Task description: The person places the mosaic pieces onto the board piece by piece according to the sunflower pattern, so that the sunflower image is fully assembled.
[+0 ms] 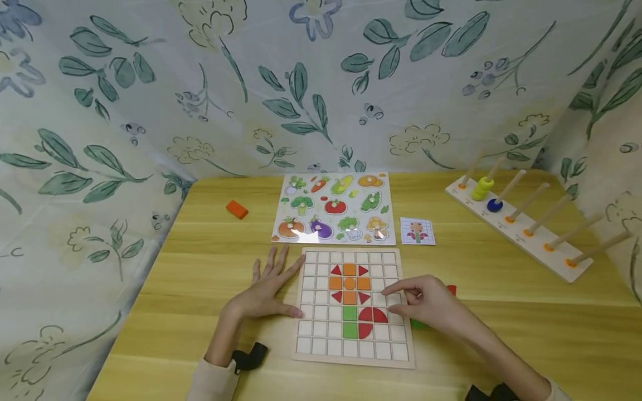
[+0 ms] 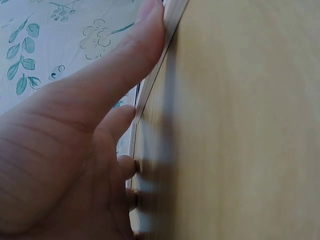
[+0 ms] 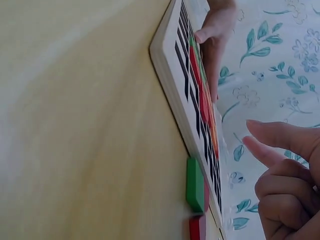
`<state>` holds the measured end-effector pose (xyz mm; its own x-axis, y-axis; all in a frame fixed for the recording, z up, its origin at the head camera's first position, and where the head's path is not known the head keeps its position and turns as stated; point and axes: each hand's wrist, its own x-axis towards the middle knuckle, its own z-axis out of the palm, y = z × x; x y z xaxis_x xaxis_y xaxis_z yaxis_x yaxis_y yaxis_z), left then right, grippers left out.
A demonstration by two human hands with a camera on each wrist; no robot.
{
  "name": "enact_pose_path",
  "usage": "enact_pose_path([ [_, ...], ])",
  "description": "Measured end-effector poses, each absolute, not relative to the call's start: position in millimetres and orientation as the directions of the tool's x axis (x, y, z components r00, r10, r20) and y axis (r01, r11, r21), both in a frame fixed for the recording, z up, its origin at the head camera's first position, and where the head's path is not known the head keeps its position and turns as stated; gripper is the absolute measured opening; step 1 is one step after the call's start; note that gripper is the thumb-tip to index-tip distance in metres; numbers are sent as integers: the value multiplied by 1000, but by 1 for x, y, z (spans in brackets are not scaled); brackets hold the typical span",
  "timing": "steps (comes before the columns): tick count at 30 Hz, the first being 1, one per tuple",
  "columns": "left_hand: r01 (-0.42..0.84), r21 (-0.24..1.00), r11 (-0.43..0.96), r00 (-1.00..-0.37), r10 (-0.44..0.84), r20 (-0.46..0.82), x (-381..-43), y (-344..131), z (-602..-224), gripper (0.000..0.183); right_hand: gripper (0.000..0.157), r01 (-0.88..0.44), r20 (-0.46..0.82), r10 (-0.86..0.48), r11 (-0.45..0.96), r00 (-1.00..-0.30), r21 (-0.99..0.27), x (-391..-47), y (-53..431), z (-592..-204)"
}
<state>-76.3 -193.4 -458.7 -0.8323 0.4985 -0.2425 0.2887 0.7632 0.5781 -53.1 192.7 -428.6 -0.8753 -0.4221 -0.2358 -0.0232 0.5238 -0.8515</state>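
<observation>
A wooden grid board (image 1: 331, 358) lies on the table. Set in its cells are orange squares (image 1: 349, 269), an orange circle (image 1: 349, 284), red triangles (image 1: 336, 270), two green squares (image 1: 349, 331) and red quarter-circle pieces (image 1: 365, 315). Spread fingers of my left hand (image 1: 263, 295) touch the board's left edge, the thumb lower down. Over the board's right side hovers my right hand (image 1: 431, 303). Its thumb and index finger stretch out, tips apart with nothing between them, while the other fingers curl in. Beside the board's right edge lie a green block (image 3: 195, 185) and a red block (image 3: 197, 228), partly hidden in the head view.
A vegetable puzzle board (image 1: 306, 186) lies behind the grid board. To its right is a small pattern card (image 1: 417, 231). A peg stand (image 1: 521, 228) with yellow and blue beads runs along the right back. An orange block (image 1: 237, 209) sits at the left back.
</observation>
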Motion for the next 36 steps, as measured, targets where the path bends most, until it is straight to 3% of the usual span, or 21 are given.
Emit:
enact_pose_path([
  [8, 291, 578, 762, -830, 502, -244, -77, -193, -459, 117, 27, 17, -287, -397, 561, -872, -827, -65, 233, -430],
  [21, 289, 578, 763, -827, 503, -251, -78, -193, -454, 117, 24, 31, -380, -571, 526, -728, -850, -65, 257, -442],
  [36, 291, 578, 763, -828, 504, -248, -76, -193, -456, 117, 27, 17, -374, -547, 549, -749, -836, -61, 251, -446],
])
